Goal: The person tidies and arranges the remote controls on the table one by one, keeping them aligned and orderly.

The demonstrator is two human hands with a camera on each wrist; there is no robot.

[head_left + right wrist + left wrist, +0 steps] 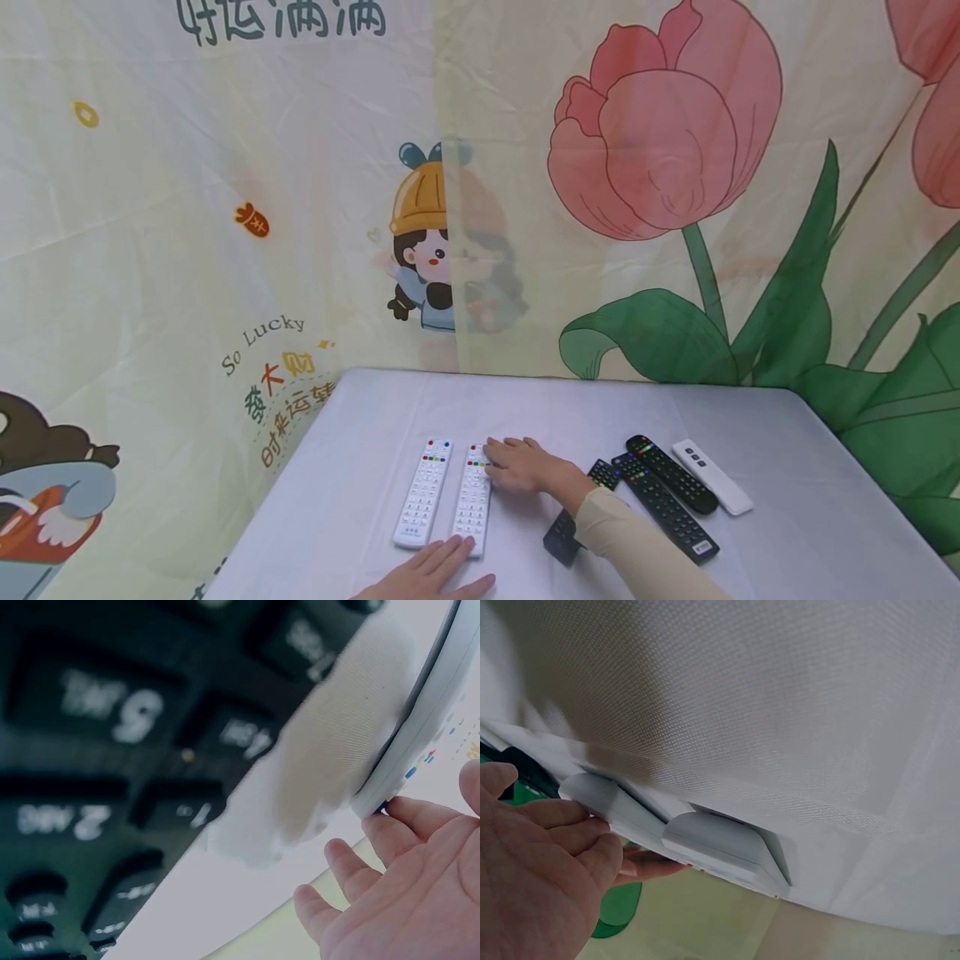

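Two white remote controls lie side by side on the white-covered table, buttons up: the left remote (423, 492) and the right remote (472, 500). My left hand (429, 573) has its extended fingertips at the near end of the right remote, also seen in the left wrist view as a white remote (619, 806) by the fingers. At that remote's far end, my right hand (523, 467) touches the side with its fingers spread. The right wrist view shows these fingers (394, 832) against the white remote's end (367, 799).
Right of the hands lie several other remotes: a black one (561, 535) partly hidden by my right forearm, a long black one (675, 517), a rounded black one (678, 479) and a slim white one (716, 479). A printed curtain (510, 350) hangs behind the table.
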